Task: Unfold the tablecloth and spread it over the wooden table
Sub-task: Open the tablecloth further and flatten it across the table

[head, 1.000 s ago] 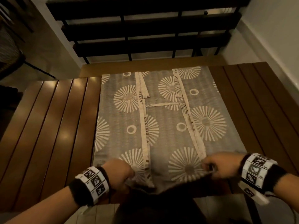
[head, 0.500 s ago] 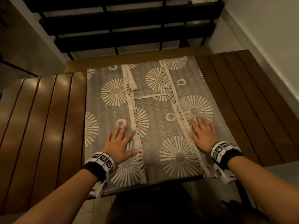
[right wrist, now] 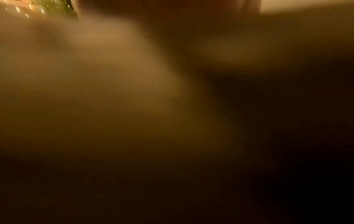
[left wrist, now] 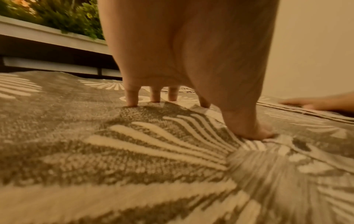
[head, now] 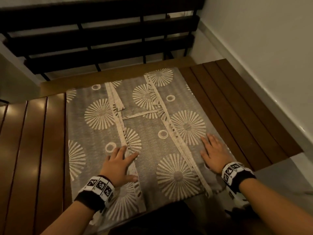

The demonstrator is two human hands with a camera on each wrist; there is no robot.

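Observation:
A grey tablecloth (head: 149,133) with cream sunburst circles lies partly folded on the dark slatted wooden table (head: 32,150), covering its middle strip; cream hems run lengthwise across it. My left hand (head: 118,164) lies flat on the cloth near its front left, fingers spread. In the left wrist view the left hand's fingertips (left wrist: 132,100) and thumb press into the tablecloth (left wrist: 134,151). My right hand (head: 214,154) lies flat on the cloth's right side, beside the right hem. The right wrist view is dark and blurred.
Bare table slats (head: 237,119) show to the right of the cloth and wider ones to the left. A dark slatted bench (head: 101,39) stands beyond the table's far edge. A white wall (head: 262,48) runs close along the right side.
One second ago both hands gripped the cloth's near edge. They let go and now lie flat on the cloth; since half a second ago the right hand has slid outward to the right.

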